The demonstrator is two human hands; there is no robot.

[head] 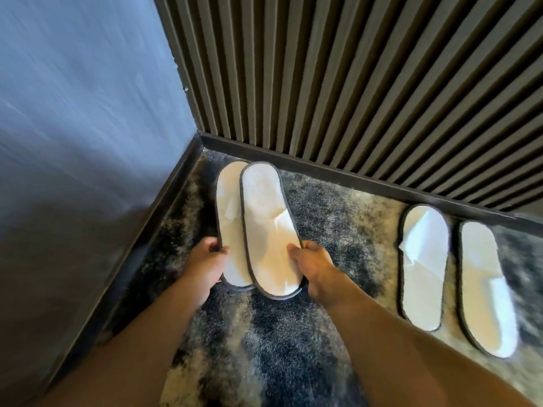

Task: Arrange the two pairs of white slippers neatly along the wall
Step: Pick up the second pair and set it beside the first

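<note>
Two white slippers with dark trim sit in the corner, toes toward the slatted wall. My left hand grips the heel part of the left slipper. My right hand holds the right slipper, which overlaps the left one's edge. A second pair lies on the carpet to the right: one slipper and another slipper, side by side with a gap, toes near the wall's baseboard.
A dark slatted wall with a black baseboard runs across the back. A blue-grey wall closes the left side, forming a corner. The floor is mottled grey and black carpet.
</note>
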